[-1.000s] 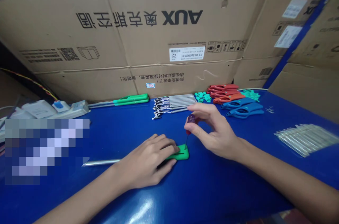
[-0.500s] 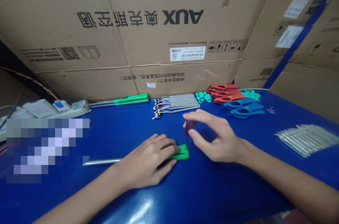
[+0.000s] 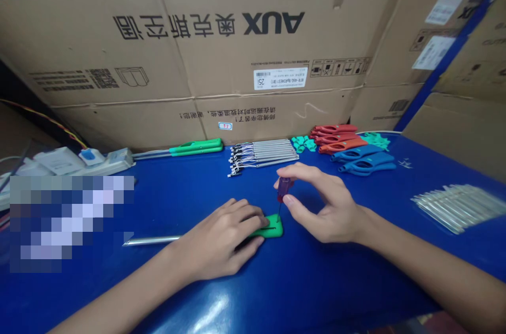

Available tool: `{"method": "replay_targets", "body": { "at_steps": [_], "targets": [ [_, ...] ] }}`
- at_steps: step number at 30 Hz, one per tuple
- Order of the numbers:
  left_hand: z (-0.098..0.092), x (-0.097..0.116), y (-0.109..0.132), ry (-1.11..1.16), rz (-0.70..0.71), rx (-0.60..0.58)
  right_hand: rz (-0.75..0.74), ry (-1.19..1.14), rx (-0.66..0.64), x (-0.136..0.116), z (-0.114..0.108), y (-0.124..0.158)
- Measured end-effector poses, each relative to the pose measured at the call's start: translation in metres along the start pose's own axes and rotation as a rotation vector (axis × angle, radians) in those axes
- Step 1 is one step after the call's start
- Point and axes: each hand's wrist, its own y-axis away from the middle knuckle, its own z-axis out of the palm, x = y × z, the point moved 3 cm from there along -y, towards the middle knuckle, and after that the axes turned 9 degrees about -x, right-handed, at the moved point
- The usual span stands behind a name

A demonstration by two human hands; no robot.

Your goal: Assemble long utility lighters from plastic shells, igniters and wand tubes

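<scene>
My left hand (image 3: pixel 231 239) presses a green long-necked lighter (image 3: pixel 278 227) flat on the blue table, its fingers closed over the handle. The lighter's silver metal tube (image 3: pixel 152 241) sticks out to the left from under my wrist; much of the handle is hidden. Pinched upright between the thumb and fingers of my right hand (image 3: pixel 328 205) is a small screwdriver (image 3: pixel 283 189) with a purple-red handle. Its thin shaft meets the right end of the lighter's handle, near a dark slot. Any screw there is too small to make out.
Behind my hands lie finished-looking green lighters (image 3: pixel 197 147), metal tubes with wires (image 3: pixel 272 152), teal caps (image 3: pixel 303 144), red handles (image 3: pixel 334 136) and blue handles (image 3: pixel 367 160). Silver tubes (image 3: pixel 458 207) lie at right. A power strip (image 3: pixel 118 160) stands left; a cardboard wall (image 3: pixel 221 60) bounds the back.
My right hand and the screwdriver have shifted very slightly, the grip on the handle turning a little. The left hand and the green lighter stay in place.
</scene>
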Motion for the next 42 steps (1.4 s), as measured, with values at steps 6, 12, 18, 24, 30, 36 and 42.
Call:
{"method": "replay_targets", "body": {
  "at_steps": [6, 12, 18, 24, 30, 36, 42],
  "targets": [
    [0.0007, 0.0006, 0.0012, 0.005, 0.001, -0.003, 0.034, -0.009, 0.029, -0.0008, 0.0012, 0.0013],
    [0.0001, 0.0009, 0.0010, 0.001, 0.003, 0.003, 0.036, -0.061, -0.024, 0.0001, 0.0019, -0.0003],
    [0.0027, -0.0004, 0.0020, -0.010, -0.001, 0.007, 0.028, -0.055, -0.035, -0.0019, 0.0005, -0.0010],
    [0.0006, 0.0014, 0.0003, -0.004, 0.007, 0.010, 0.022, -0.037, -0.029, -0.0043, -0.0007, -0.0008],
    [-0.0002, 0.0004, -0.0010, -0.002, 0.000, 0.001, 0.013, 0.019, -0.015, -0.0032, -0.0012, -0.0015],
    [0.0006, 0.0009, 0.0003, -0.001, 0.000, -0.005, 0.013, 0.033, -0.012, -0.0031, -0.0005, -0.0018],
    [-0.0005, 0.0011, 0.0017, -0.019, 0.002, 0.018, 0.033, 0.055, 0.001, -0.0026, 0.0007, -0.0015]
  ]
}}
